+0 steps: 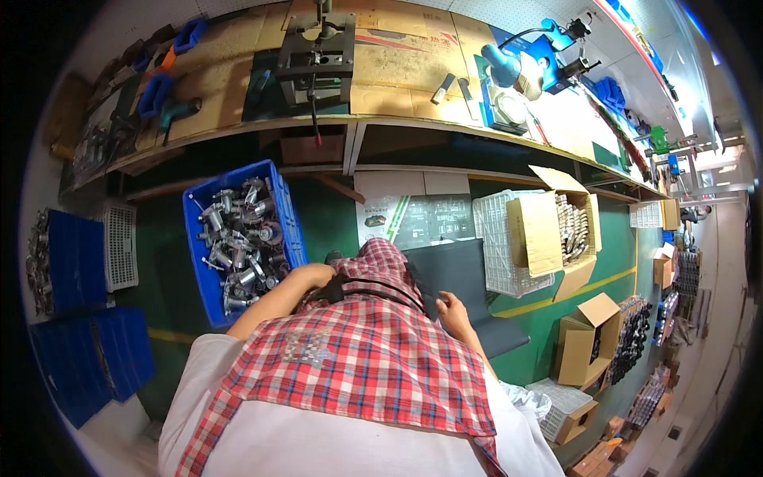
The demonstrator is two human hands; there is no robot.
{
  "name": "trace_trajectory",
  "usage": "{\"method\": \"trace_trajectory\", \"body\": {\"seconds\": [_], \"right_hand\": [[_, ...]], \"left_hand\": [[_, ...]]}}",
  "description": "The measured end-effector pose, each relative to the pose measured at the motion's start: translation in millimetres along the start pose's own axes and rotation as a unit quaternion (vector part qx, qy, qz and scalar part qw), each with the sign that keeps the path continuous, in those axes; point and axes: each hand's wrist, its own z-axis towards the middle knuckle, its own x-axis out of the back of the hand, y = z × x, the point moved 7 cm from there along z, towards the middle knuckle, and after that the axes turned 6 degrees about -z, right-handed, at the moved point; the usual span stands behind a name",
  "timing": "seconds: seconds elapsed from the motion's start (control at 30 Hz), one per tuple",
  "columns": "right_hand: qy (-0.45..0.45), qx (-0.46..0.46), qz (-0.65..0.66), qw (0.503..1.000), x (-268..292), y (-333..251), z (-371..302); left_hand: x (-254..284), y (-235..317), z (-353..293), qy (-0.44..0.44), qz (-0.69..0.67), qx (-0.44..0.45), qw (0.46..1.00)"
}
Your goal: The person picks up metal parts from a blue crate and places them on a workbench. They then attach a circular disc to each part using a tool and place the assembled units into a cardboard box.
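My left hand [319, 276] is at my waist, against the red plaid apron [358, 358] and beside a black strap [373, 285]. Its fingertips are hidden, so their grip does not show. Over the dark grey chair [461, 278], my right hand [455, 313] hangs with loosely bent fingers apart and nothing visible in them. On my left, near that forearm, stands a blue crate [297, 226] heaped with metal parts [242, 238].
Ahead runs a long workbench [413, 119] with a metal fixture [318, 60], a power drill [176, 114] and a blue machine [517, 67]. To the right are a white basket [497, 238] and an open carton [531, 230] of metal parts. Blue bins [75, 246] stand far left.
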Motion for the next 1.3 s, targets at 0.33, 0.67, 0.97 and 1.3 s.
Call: {"method": "trace_trajectory", "body": {"seconds": [0.33,0.67,0.97,1.3], "right_hand": [[-0.213,0.156,-0.217,0.940,-8.9,-138.6,166.6],[-0.290,0.212,-0.407,0.840,29.0,-136.9,309.6],[-0.286,0.113,-0.401,0.863,113.8,-52.8,429.9],[-0.282,0.166,-0.519,0.790,89.8,-50.8,458.7]], "left_hand": [[68.9,-31.9,-1.8,0.023,-0.173,0.013,0.985],[45.2,-65.8,146.6,0.164,-0.599,0.082,0.779],[133.4,61.7,158.6,0.426,-0.618,0.047,0.659],[-67.7,58.5,362.1,0.242,-0.280,0.286,0.884]]}}
